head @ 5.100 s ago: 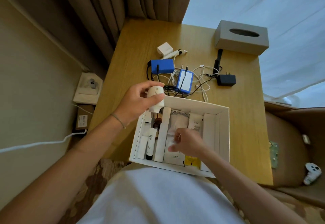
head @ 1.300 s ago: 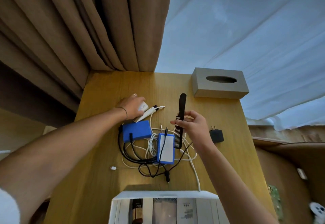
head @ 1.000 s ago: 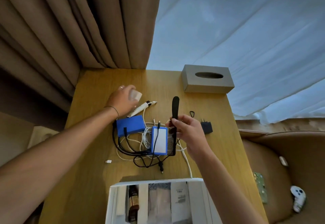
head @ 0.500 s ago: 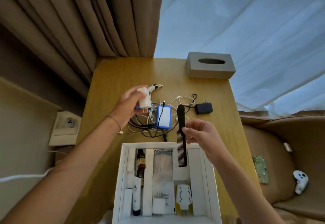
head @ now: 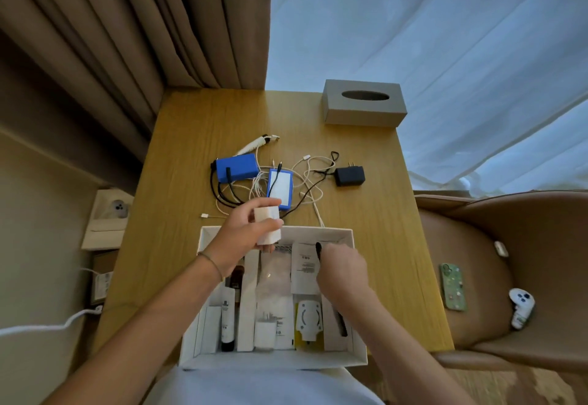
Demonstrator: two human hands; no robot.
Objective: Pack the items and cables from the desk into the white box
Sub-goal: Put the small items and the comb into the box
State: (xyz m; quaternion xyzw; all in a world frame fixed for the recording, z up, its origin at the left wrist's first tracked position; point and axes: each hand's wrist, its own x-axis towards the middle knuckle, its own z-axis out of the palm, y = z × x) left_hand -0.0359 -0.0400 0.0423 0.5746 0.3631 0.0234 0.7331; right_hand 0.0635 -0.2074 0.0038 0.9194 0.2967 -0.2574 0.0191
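Right hand [head: 342, 272]: inside the white box [head: 358, 303], back up, fingers curled around a black comb [head: 339, 322]. One end of the comb shows at the fingertips, the other near the box's front right corner; it lies along the rightmost compartment, and whether it already rests on the bottom cannot be told.

Left hand [head: 246, 233]: above the far rim of the box, thumb and fingers pinching a small white charger block [head: 268, 226]. The block is in the air, not yet in any compartment.

White box: at the near edge of the bench [head: 178, 182], divided lengthwise. Contents, left to right: a white tube with a black cap [head: 227, 320], a dark bottle [head: 236, 277] behind it, a clear plastic bag [head: 273, 272], a white printed carton [head: 304, 266], a white plug adapter [head: 308, 320] on something yellow.

Bench, beyond the box: two blue boxes, one lying flat [head: 237, 167], one with a white face [head: 280, 187], sitting in a tangle of black and white cables [head: 310, 182]; a black wall plug [head: 350, 175] to the right of them; a white pen-shaped gadget [head: 254, 147] behind. A grey tissue box [head: 364, 102] stands at the far right corner.

Step in hand: placing two items at once, comb and charger block. Task is partly done; the cables and blue boxes are not yet packed.

Next move calls for: letting the comb go flat in its slot, then finding a free space for the block. The tangle will likely need gathering or coiling before it fits.
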